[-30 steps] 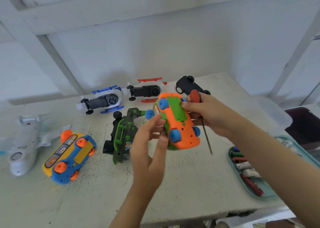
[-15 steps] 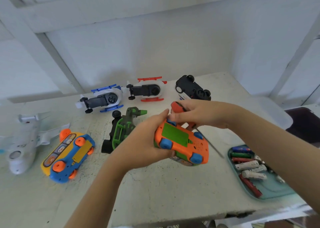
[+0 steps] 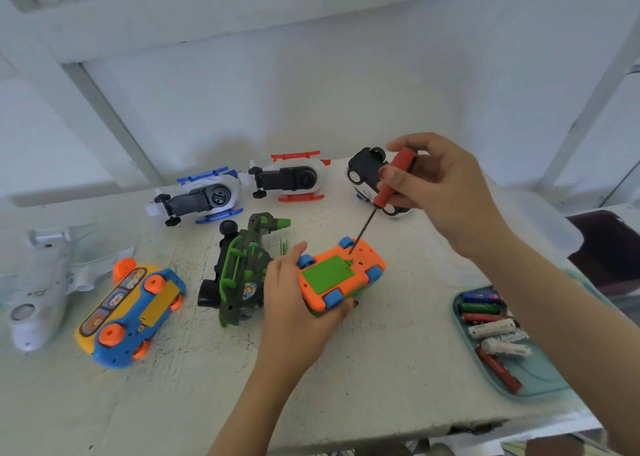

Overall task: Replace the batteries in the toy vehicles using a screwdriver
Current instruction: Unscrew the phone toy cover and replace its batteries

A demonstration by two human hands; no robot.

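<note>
My left hand point(image 3: 298, 317) grips the orange toy car point(image 3: 341, 275), wheels-up near the middle of the worktop point(image 3: 398, 369). My right hand's point(image 3: 446, 192) fingers point(image 3: 410, 143) pinch the red screwdriver point(image 3: 391, 182), its tip on the car's underside beside the green cover point(image 3: 327, 274). Batteries point(image 3: 491, 329) lie in the tray point(image 3: 540, 391) to the right.

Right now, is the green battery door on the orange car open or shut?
Shut. The green door lies flat in the underside of the upturned orange car, and the screwdriver tip points at the door's edge.
</note>
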